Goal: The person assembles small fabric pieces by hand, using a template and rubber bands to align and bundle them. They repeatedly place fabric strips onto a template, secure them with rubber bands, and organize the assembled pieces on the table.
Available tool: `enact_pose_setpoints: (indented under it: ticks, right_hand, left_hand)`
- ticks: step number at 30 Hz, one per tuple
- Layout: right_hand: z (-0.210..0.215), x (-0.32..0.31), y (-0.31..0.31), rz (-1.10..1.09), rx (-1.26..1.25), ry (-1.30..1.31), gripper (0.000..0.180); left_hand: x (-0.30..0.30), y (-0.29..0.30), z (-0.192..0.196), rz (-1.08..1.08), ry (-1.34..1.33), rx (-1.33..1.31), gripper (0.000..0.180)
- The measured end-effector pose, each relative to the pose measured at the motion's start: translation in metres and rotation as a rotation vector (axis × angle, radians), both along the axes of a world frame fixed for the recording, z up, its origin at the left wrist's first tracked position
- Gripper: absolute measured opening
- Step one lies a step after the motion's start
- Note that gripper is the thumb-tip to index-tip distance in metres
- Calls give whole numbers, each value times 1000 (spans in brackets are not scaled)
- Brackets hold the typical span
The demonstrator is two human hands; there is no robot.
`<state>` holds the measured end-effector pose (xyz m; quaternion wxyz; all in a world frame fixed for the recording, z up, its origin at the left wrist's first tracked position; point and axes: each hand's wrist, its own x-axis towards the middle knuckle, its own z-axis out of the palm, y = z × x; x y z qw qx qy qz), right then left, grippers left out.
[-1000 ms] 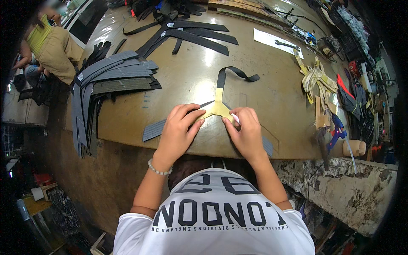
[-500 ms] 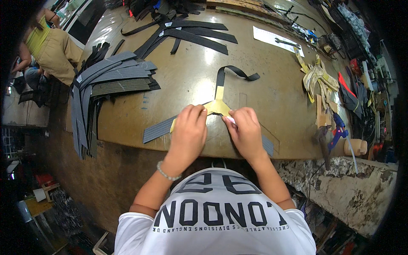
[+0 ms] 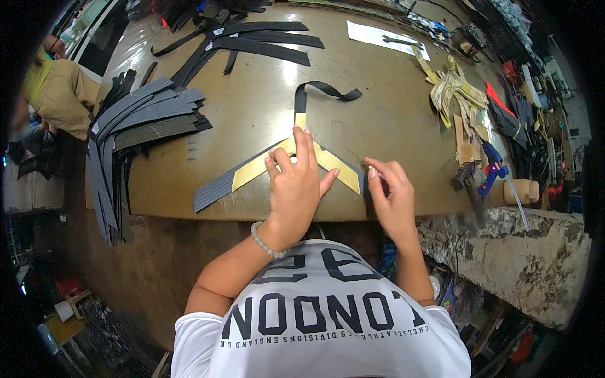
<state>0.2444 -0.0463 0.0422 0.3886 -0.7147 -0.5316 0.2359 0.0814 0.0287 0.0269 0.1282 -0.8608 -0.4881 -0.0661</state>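
A Y-shaped piece of webbing straps lies on the table before me. Its left arm is a grey ribbed strap, and a black strap runs away from me and curls right. Yellow strips cover the joint and part of each arm. My left hand lies over the middle with fingers spread, pressing on the yellow joint and hiding part of it. My right hand is beside the right arm's end, fingers curled and thumb against them; what they pinch, if anything, is hidden.
Grey and black straps are piled at left, with more black straps behind. At right lie yellow strips, a blue glue gun and a tape roll. A wrench rests on white paper. A person stands far left.
My left hand has moved from the left arm onto the yellow joint and spread its fingers. My right hand has shifted right, away from the joint, uncovering the yellow strip on the right arm.
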Motion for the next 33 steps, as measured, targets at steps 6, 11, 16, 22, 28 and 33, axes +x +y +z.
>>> enact_pose_setpoints:
  ticks: [6, 11, 16, 22, 28, 33]
  right_hand:
    - [-12, -4, -5, 50, 133, -241, 20]
    - [-12, -4, -9, 4, 99, -171, 16]
    - [-16, -8, 0, 34, 105, -353, 15]
    - [2, -19, -15, 87, 16, -440, 10]
    - [18, 10, -5, 41, 106, -234, 11]
    - [4, 8, 80, 364, 209, -112, 16]
  left_hand:
    - [9, -3, -3, 70, 32, 18, 84]
    - [10, -3, -2, 107, -6, -28, 86]
    - [16, -4, 1, 95, 61, -30, 98]
    - [24, -2, 5, 130, 169, -120, 106]
    - [19, 4, 7, 63, 171, -126, 102]
    - [14, 11, 5, 6, 74, -140, 96]
